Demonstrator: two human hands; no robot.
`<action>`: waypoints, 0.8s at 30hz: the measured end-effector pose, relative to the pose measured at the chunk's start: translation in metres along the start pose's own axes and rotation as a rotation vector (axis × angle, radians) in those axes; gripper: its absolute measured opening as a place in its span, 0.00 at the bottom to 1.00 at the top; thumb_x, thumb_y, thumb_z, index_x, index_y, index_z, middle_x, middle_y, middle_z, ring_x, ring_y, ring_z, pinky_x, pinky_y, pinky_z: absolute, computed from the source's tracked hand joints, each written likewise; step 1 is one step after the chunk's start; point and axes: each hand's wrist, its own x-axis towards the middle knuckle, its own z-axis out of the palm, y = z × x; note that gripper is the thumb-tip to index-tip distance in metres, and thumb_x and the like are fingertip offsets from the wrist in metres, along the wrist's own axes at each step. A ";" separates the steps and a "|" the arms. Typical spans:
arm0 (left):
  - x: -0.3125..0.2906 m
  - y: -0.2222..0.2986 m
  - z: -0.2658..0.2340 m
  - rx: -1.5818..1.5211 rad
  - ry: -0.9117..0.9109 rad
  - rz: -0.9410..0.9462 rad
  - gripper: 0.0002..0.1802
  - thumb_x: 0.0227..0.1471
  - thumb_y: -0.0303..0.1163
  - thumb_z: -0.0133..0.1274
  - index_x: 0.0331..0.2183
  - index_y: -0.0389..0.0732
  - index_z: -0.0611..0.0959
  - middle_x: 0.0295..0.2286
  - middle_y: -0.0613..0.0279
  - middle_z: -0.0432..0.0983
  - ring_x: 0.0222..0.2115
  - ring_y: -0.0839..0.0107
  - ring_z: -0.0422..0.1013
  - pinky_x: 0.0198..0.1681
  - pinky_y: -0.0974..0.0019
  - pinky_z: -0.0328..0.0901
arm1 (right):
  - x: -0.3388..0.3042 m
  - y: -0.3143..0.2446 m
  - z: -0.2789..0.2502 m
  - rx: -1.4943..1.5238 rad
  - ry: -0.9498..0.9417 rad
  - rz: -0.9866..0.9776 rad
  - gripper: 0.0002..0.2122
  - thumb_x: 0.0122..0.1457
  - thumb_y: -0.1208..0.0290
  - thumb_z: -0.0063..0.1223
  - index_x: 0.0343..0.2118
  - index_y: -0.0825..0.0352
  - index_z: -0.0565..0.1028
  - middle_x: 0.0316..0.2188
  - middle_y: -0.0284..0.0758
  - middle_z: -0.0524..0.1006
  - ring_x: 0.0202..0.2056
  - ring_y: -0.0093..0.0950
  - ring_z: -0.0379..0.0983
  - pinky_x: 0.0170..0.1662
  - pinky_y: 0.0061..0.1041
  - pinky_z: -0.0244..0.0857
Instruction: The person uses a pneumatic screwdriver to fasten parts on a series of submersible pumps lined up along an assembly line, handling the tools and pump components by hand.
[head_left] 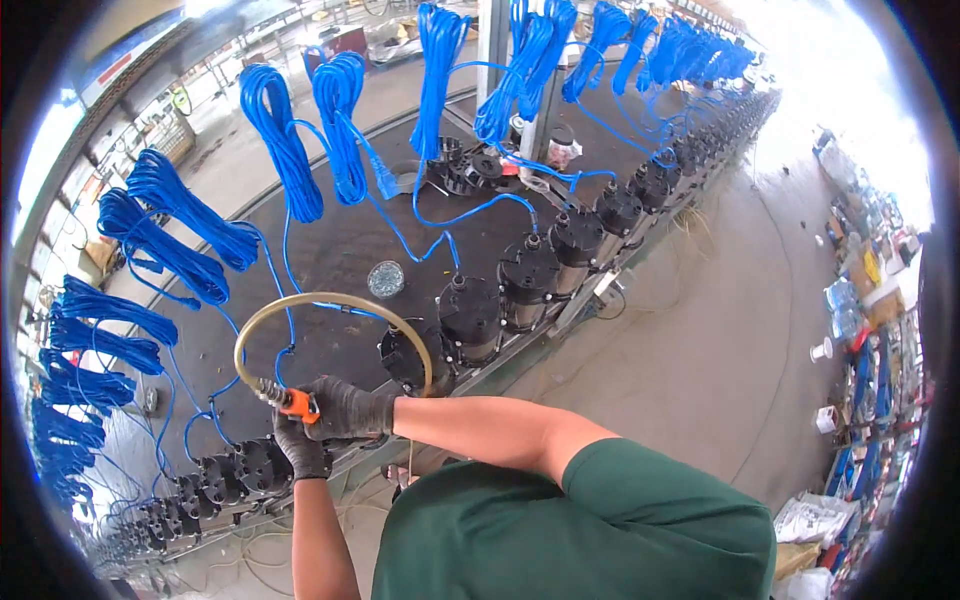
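Observation:
Both of my hands wear dark grey gloves and meet at the near edge of the dark bench. My right hand (350,408) is closed around an orange hand tool (299,405), its arm reaching across from the right. Just below, my left hand (298,445) is closed against the same tool; its fingers are partly hidden. From the tool's metal coupling (270,391) a yellowish hose (300,299) loops up and back down to the right. Beside the hands, a black round-topped cylinder unit (404,357) stands within the hose loop.
A long row of similar cylinders (470,315) with blue cables lines the bench edge. Coiled blue cables (280,140) hang above the bench (340,250). A small clear dish (385,280) and black parts (465,170) lie on it. Boxes and bags (815,520) stand along the right.

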 end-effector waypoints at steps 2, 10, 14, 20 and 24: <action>0.015 0.004 -0.061 -0.069 0.003 0.007 0.21 0.63 0.45 0.49 0.49 0.40 0.79 0.38 0.57 0.81 0.39 0.61 0.78 0.45 0.58 0.74 | 0.006 0.008 0.028 0.307 -0.083 -0.163 0.15 0.45 0.79 0.63 0.39 0.65 0.79 0.35 0.36 0.82 0.37 0.28 0.78 0.41 0.30 0.72; -0.001 0.005 -0.020 -0.005 -0.026 0.075 0.19 0.64 0.43 0.49 0.49 0.40 0.79 0.38 0.59 0.80 0.37 0.64 0.78 0.44 0.57 0.75 | -0.004 -0.003 0.013 0.323 0.033 -0.117 0.16 0.45 0.82 0.61 0.41 0.67 0.78 0.35 0.33 0.82 0.38 0.20 0.75 0.42 0.27 0.72; -0.018 0.030 -0.018 0.531 -0.006 0.354 0.19 0.67 0.41 0.45 0.51 0.39 0.78 0.42 0.63 0.79 0.41 0.69 0.75 0.48 0.59 0.72 | -0.004 -0.005 0.021 0.561 -0.053 -0.015 0.16 0.47 0.81 0.60 0.42 0.67 0.78 0.36 0.33 0.82 0.38 0.19 0.75 0.43 0.27 0.72; -0.090 0.075 0.085 0.622 0.063 0.534 0.22 0.67 0.45 0.44 0.51 0.37 0.77 0.45 0.59 0.77 0.44 0.67 0.74 0.50 0.60 0.70 | 0.006 0.016 0.037 0.528 -0.203 0.048 0.16 0.63 0.70 0.53 0.53 0.64 0.73 0.51 0.35 0.78 0.53 0.28 0.73 0.61 0.29 0.65; -0.118 0.070 0.162 0.585 0.027 0.596 0.29 0.61 0.49 0.54 0.54 0.38 0.74 0.47 0.61 0.75 0.47 0.70 0.70 0.53 0.64 0.65 | 0.008 0.028 0.042 0.893 -0.169 0.055 0.20 0.63 0.68 0.58 0.58 0.62 0.71 0.55 0.36 0.76 0.55 0.28 0.71 0.63 0.32 0.62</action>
